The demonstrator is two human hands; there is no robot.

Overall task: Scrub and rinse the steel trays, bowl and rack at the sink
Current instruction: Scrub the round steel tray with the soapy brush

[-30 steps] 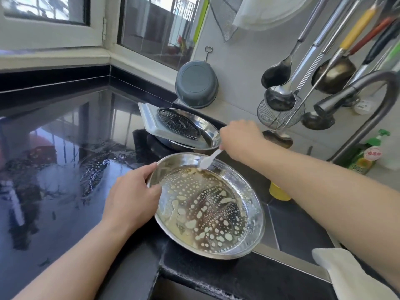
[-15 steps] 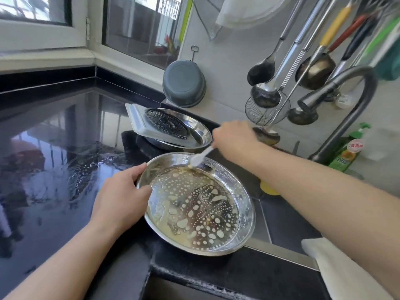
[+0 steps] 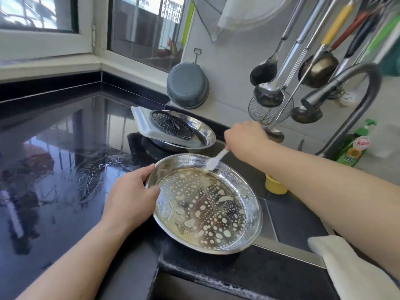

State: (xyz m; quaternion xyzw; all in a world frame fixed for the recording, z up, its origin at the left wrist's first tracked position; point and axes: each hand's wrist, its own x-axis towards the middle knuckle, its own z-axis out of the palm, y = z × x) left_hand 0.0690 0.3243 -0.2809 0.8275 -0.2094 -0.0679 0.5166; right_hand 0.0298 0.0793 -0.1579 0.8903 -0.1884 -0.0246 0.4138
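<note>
A round steel tray [image 3: 253,211], its bottom covered in a greasy brown film with pale blobs, sits at the sink's left edge. My left hand [image 3: 129,195] grips its left rim, thumb inside. My right hand [image 3: 244,137] holds a small white scraper [image 3: 216,160] whose tip touches the tray's far inner wall. Behind it a second steel tray [image 3: 203,137] holds a dark perforated rack [image 3: 171,124] and a white rectangular lid [image 3: 142,124], stacked over a steel bowl whose body is mostly hidden.
The wet black counter [image 3: 54,169] spreads to the left. A grey faucet [image 3: 357,100] arches over the dark sink [image 3: 298,219]. Ladles and strainers [image 3: 272,92] hang on the wall. A green soap bottle [image 3: 355,146], a yellow cup [image 3: 275,186] and a white cloth [image 3: 350,265] lie to the right.
The scraper's tip has shifted right along the tray's far wall. My left hand keeps its hold on the rim. The view has swung a little left.
</note>
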